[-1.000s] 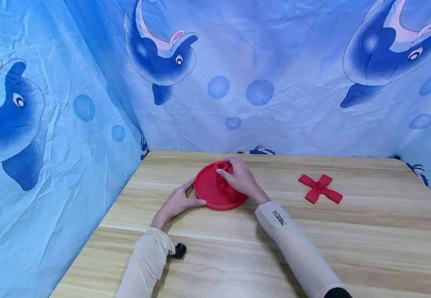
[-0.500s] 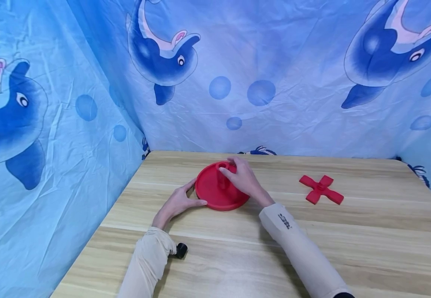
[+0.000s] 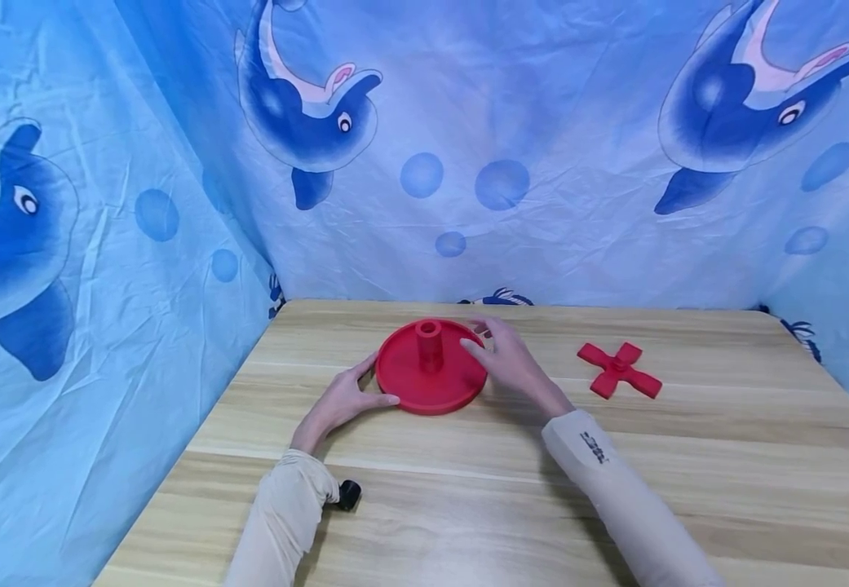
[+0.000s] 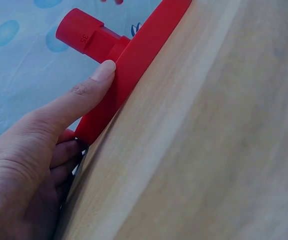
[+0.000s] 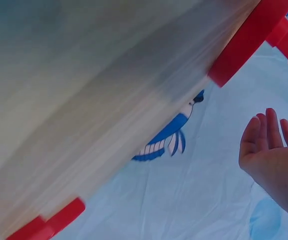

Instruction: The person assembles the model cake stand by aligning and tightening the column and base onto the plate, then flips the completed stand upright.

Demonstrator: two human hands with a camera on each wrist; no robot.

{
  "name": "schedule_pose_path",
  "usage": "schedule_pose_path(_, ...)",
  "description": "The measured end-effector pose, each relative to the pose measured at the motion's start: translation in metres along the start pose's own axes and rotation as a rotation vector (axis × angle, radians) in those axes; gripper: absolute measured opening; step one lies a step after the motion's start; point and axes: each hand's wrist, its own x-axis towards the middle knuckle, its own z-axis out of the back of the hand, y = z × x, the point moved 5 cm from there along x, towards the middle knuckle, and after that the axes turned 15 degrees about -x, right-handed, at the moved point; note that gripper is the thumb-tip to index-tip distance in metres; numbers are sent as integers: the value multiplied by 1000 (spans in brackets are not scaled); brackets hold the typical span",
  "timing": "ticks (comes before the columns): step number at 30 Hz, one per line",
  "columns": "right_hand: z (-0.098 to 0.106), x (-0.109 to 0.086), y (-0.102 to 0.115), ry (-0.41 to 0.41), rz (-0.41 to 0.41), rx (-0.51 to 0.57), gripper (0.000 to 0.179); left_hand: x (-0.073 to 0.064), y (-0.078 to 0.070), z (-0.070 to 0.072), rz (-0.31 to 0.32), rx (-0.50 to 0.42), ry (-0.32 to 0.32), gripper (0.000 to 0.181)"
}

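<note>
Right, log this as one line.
left hand: grips dish | right hand: holds nothing | post: upright on dish | red cross: untouched

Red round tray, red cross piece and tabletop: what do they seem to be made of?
Red round tray: likely plastic, satin finish; even colour, smooth surface.
Red cross piece: probably similar plastic, fairly matte; uniform red, though too small to be sure.
Tabletop: wood or wood-look laminate, slight sheen; streaky pale grain and soft glare.

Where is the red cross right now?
In the head view, the red cross lies on the table, right of the tray, with the right hand its nearest neighbour.
</note>
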Motion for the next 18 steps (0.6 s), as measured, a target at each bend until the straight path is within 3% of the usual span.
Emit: schedule_pose_path(18, 44, -22, -52, -29, 23, -71, 58, 0, -2, 1, 2, -19, 13, 106)
